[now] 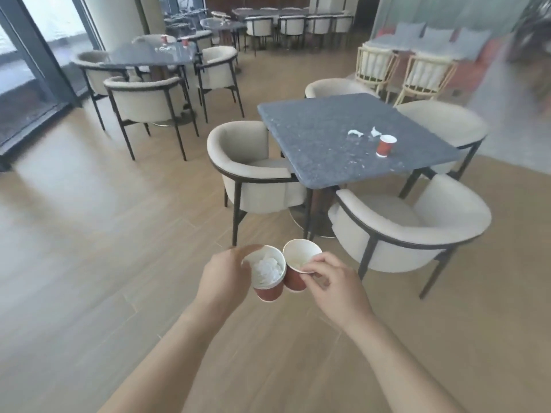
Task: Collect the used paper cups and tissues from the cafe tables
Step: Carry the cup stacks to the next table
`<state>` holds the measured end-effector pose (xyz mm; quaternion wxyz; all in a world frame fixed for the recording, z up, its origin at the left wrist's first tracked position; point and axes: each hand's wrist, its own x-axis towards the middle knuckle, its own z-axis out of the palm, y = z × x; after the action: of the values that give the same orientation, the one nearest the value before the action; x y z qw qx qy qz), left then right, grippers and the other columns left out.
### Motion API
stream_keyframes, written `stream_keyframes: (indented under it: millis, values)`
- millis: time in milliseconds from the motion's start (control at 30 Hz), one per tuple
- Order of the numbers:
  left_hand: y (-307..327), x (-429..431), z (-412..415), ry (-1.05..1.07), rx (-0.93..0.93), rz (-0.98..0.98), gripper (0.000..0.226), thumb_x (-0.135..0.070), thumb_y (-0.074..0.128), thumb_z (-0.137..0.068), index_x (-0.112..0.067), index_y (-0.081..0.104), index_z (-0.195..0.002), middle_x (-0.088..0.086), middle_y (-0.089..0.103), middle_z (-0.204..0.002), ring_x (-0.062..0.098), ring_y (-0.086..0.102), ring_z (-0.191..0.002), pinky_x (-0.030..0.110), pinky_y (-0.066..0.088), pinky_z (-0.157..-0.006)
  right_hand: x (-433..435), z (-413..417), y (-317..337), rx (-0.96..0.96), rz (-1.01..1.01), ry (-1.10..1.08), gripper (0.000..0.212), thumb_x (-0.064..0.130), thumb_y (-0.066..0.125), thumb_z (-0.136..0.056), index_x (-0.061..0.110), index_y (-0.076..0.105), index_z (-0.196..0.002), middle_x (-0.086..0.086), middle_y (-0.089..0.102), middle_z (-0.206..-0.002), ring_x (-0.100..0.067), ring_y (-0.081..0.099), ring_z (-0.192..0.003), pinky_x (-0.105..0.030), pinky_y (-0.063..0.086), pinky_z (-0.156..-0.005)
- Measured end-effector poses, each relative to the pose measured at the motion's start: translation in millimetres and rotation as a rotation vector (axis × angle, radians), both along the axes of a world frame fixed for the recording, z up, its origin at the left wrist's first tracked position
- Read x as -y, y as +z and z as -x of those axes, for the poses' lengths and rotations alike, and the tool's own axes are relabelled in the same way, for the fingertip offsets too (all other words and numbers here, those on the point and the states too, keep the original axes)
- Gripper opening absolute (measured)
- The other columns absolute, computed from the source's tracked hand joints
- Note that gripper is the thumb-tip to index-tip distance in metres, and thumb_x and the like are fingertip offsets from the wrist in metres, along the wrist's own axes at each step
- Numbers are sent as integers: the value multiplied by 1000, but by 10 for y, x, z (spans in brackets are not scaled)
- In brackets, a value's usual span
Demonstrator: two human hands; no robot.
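While the left hand (222,277) grips a tissue-stuffed cup (268,271) and the right hand (331,281) pinches the rim of a second cup (298,263), a third cup (386,146), likely light and crushable, best gripped round its wall, stands near the right edge of the table (313,150) beside two tissues (356,133).

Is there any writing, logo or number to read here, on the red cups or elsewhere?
No text is readable.
Tissue-filled cup, in the left hand: plain red.
Second cup, in the right hand: plain red.
Lone cup on the near table: plain red, blurred.
Far cups: too small to tell.
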<state>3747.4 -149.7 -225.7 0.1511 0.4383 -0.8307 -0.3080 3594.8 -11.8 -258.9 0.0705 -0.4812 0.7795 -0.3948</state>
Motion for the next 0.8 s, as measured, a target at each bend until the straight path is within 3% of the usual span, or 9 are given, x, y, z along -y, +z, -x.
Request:
stream_keyframes:
  millis: [200, 333, 467, 633, 800]
  values:
    - [-26, -250, 1074, -188, 13, 85, 53, -5, 40, -87, -41, 60, -120, -2, 63, -112, 22, 59, -99, 22, 36, -68, -483, 814, -49, -7, 8, -155, 8, 21, 68, -81, 27, 71, -85, 18, 57, -88, 3, 52, -70, -19, 44, -62]
    - [-71, -522, 1895, -272, -2, 74, 54, -6, 37, -87, -44, 59, -120, -2, 61, -111, 19, 55, -93, 25, 36, -69, -890, 1445, -119, -3, 15, -244, 10, 16, 69, -80, 25, 70, -84, 17, 58, -89, -1, 55, -70, -11, 40, -61]
    - [-128, -852, 2758, -367, -13, 90, 52, -7, 38, -88, -41, 58, -123, 0, 60, -116, 20, 55, -99, 25, 36, -73, -1307, 2143, -159, 20, 20, -328, 10, 13, 68, -80, 22, 71, -85, 16, 58, -90, -3, 58, -71, -21, 47, -63]
    - [-199, -1277, 3762, -490, -47, 58, 47, -8, 40, -89, -37, 59, -121, -2, 59, -122, 17, 56, -106, 21, 39, -79, -1844, 2936, -193, 10, 28, -473, 13, 10, 69, -79, 21, 71, -83, 18, 57, -87, 10, 53, -69, -3, 36, -61]
    - [-253, -1418, 4534, -559, -32, 69, 48, -7, 39, -87, -37, 61, -117, -5, 64, -118, 15, 55, -108, 26, 44, -84, -1988, 3576, -275, 41, 27, -530, 9, 11, 67, -81, 18, 71, -86, 10, 62, -93, 6, 53, -64, -13, 42, -63]
